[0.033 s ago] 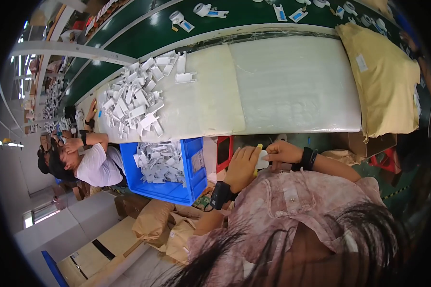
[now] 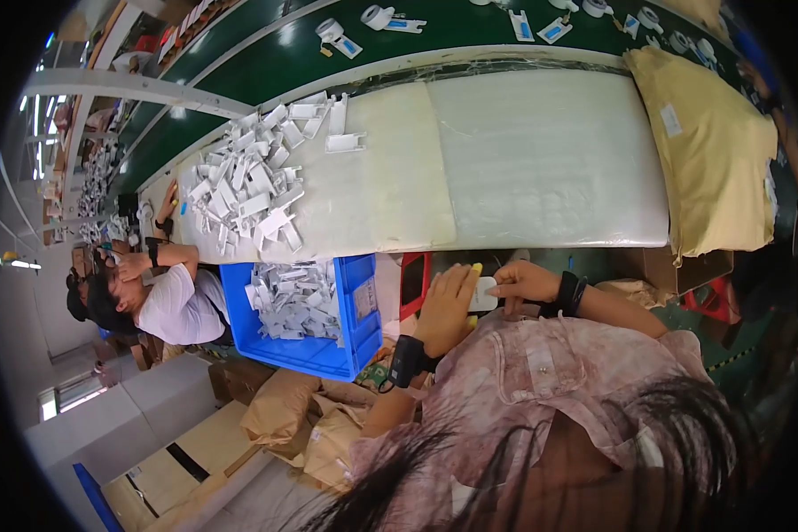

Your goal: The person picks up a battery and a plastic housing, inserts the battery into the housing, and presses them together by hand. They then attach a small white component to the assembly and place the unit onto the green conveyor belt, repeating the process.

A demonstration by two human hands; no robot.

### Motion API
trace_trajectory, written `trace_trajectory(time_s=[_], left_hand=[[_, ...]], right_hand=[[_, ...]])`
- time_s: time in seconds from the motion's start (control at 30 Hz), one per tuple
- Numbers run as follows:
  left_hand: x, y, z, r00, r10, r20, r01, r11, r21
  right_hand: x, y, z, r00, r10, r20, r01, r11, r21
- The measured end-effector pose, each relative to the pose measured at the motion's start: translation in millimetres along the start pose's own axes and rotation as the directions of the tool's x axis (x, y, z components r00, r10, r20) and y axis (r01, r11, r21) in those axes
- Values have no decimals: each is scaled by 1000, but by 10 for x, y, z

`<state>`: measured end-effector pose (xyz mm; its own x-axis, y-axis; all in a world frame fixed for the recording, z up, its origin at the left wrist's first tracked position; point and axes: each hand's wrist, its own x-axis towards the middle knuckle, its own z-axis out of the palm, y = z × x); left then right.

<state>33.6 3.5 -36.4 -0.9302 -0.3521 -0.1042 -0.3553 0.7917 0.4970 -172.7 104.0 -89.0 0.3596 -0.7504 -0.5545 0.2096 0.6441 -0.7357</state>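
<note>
Left hand [image 2: 446,306] and right hand [image 2: 525,281], each grip clamped on one small white part [image 2: 484,293], just below table edge [image 2: 541,241], beside blue bin [image 2: 346,293].

We note a large tan padded bag [image 2: 714,151] draped over the right end of the tabletop [image 2: 550,160], a small white label [image 2: 671,120] near its upper left. Below the tabletop's near edge stands a dark, red-framed screen [image 2: 413,282], upright, just right of a blue crate [image 2: 310,350]. Crumpled brown paper bags [image 2: 315,426] lie on the floor under the crate.
</note>
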Motion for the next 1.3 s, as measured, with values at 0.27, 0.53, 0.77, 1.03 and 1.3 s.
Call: trace_trajectory(time_s=[0.27, 0.53, 0.77, 1.03, 1.3], left_hand=[[-1192, -862, 1556, 693, -714, -97, 570, 625, -533], [-1885, -559, 3470, 620, -778, -102, 568, 534, -626], [-1897, -563, 4034, 539, -820, 190, 743, 357, -566], [-1808, -582, 4073, 356, -930, 93, 783, 243, -572], [-1907, -650, 3985, 380, -922, 71, 729, 252, -636]], right_hand=[[631, 610, -64, 945, 148, -290, -115, 985, 127], [1399, 1508, -89, 807, 378, -453, -422, 907, 4], [2288, 1782, -653, 886, 145, -441, -130, 989, 63], [3052, 1711, -859, 754, 65, -653, -3, 995, 96], [3154, 1771, -824, 752, 63, -656, -15, 997, 78]])
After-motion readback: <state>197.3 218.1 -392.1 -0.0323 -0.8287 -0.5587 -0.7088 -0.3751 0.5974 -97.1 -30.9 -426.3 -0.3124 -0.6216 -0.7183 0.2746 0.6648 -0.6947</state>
